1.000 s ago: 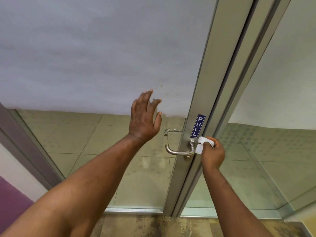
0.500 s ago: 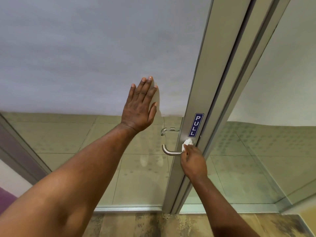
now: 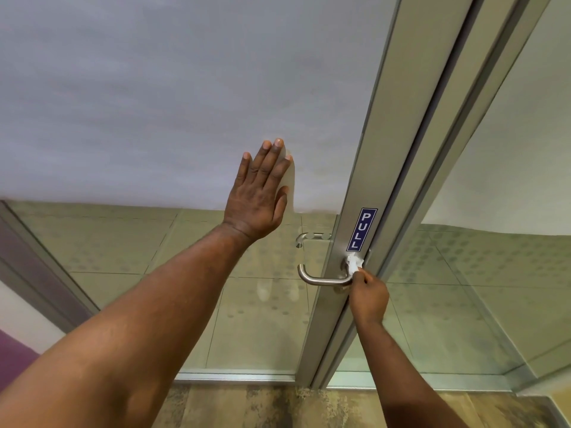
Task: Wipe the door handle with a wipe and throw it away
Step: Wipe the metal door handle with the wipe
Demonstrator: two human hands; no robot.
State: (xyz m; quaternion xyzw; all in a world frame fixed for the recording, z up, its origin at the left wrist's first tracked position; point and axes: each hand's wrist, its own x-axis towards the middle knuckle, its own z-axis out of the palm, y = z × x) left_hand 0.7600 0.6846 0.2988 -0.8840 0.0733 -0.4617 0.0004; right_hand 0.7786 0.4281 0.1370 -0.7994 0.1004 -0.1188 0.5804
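The handle (image 3: 321, 278) is a brushed-metal lever, right of the frame's centre, lying level and ending at its left in a short bend back toward the door. Its right end meets the frame stile. The wipe (image 3: 353, 263) is small, white and crumpled, pressed against that right end
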